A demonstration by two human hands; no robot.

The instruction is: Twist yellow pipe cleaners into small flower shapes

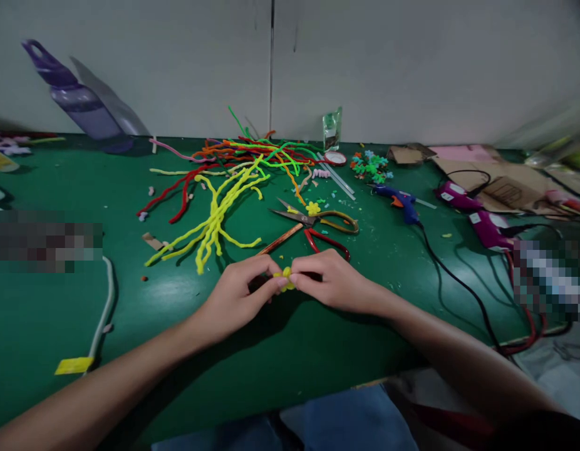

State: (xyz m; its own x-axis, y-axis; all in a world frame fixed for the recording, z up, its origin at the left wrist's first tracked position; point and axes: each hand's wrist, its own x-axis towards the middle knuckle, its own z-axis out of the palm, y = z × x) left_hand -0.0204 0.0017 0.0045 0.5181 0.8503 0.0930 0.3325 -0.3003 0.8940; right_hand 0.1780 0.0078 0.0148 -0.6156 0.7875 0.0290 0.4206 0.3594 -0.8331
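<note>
Between my hands is a small yellow pipe-cleaner flower [286, 275], its loops partly covered by my fingertips. My left hand [243, 287] pinches its left side, and my right hand [334, 280] grips it from the right. Just beyond them lie scissors [305, 218] with spread blades and one yellow and one red handle. A second yellow flower [313, 208] touches the scissors near the pivot. A copper-coloured stick [280, 238] slants down toward my left hand. Long yellow pipe cleaners [218, 216] are bunched to the left.
Red, orange and green pipe cleaners [266, 149] pile up by the wall. A blue glue gun [401, 202] with a trailing black cord lies right, near purple plugs [490, 230] and cardboard [506, 188]. A purple bottle [86, 106] stands back left. Clear glue sticks [337, 178] lie behind the scissors.
</note>
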